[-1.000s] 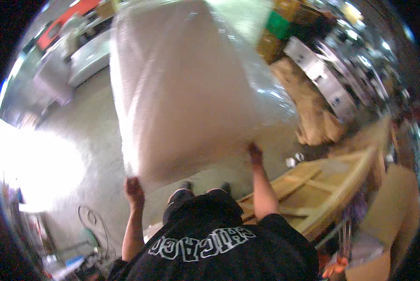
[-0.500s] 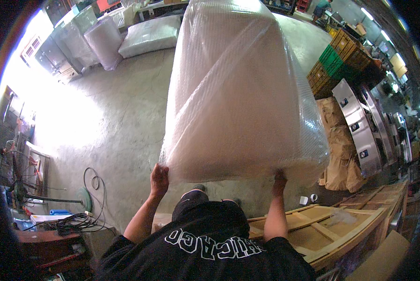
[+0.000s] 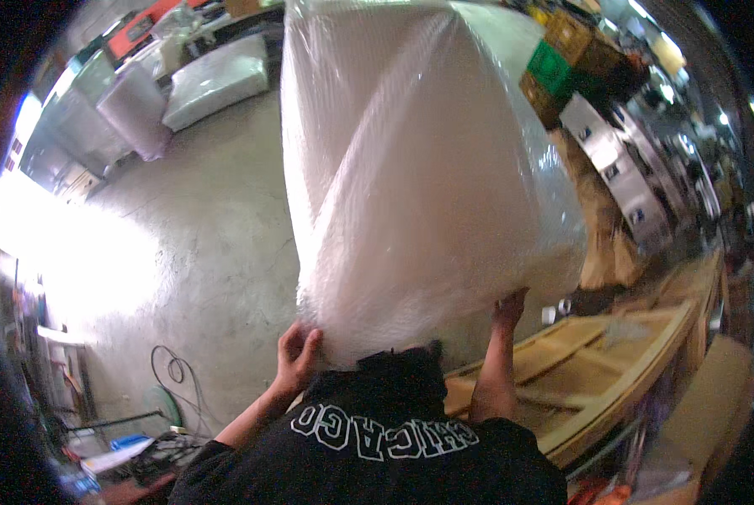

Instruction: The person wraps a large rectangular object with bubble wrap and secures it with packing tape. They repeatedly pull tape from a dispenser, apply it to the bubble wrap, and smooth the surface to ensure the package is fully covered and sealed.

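1. A large white bubble-wrapped bundle (image 3: 419, 168) is being held up above the grey concrete floor (image 3: 217, 244).
2. Its bottom edge is being gripped by the left hand (image 3: 297, 358) at 7 o'clock and the right hand (image 3: 509, 307) at 5 o'clock.

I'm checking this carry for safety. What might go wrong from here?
1. The bubble-wrapped bundle fills the view ahead, so the person may not see where they step.
2. A coiled cable lies on the floor to the left and a wooden crate sits close on the right: both are trip hazards.
3. The left hand and right hand grip only the slick bottom edge, which might slip.
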The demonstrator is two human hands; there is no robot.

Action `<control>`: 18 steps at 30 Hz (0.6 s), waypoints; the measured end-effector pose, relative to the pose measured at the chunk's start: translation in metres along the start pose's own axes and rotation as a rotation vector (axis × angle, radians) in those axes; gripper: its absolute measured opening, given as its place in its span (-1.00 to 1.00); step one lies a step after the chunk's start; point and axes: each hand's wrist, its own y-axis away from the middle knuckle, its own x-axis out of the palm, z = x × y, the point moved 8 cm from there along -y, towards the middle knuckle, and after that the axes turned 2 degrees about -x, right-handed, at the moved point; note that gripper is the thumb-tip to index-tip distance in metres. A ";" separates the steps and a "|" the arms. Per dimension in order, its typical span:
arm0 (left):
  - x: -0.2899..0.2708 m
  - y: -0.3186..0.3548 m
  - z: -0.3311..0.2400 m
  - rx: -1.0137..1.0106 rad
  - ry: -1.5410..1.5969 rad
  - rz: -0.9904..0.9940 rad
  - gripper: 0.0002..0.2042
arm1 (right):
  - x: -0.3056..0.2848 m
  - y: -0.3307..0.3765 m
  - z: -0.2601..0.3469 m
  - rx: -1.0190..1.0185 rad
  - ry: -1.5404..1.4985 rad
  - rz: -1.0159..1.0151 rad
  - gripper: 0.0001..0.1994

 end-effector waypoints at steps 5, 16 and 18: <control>0.001 -0.006 -0.018 -0.130 -0.010 0.286 -0.76 | 0.114 0.197 -0.029 0.380 -0.771 -0.221 -0.48; 0.003 -0.026 0.000 -0.208 0.005 0.524 -0.74 | 0.250 0.388 0.020 0.035 -0.604 0.306 -0.56; 0.007 -0.018 -0.011 -0.294 0.065 0.439 -0.73 | 0.252 0.385 0.045 -0.037 -0.212 0.349 -0.66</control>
